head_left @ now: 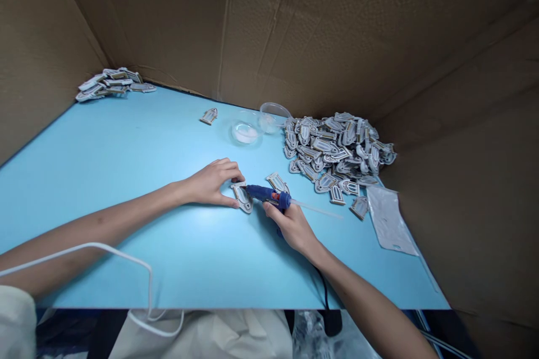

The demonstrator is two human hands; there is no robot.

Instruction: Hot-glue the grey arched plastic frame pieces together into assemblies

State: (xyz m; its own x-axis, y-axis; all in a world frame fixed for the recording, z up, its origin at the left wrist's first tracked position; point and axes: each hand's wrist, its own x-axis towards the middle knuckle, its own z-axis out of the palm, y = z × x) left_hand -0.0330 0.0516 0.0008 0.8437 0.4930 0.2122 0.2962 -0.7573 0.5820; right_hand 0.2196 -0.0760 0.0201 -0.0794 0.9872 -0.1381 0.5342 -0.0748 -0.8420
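My right hand [292, 227] is wrapped round a blue hot glue gun [267, 194], with a clear glue stick [315, 209] poking out of its back end. The gun's nozzle points left, over a small white-and-grey arched, window-shaped piece [243, 197]. That piece is pinched at its left edge by my left hand [217, 182], thumb below and fingers above. Whether the nozzle touches it I cannot tell. Just behind the gun lies another arched piece [278, 182], partly hidden by it.
A large heap of arched pieces [332, 146] lies at the back right, a smaller pile [112, 84] at the back left. Between them are a single piece [209, 116] and two clear plastic cups [245, 132]. A plastic bag [391, 219] lies right; cardboard walls [252, 28] enclose the blue table [138, 151].
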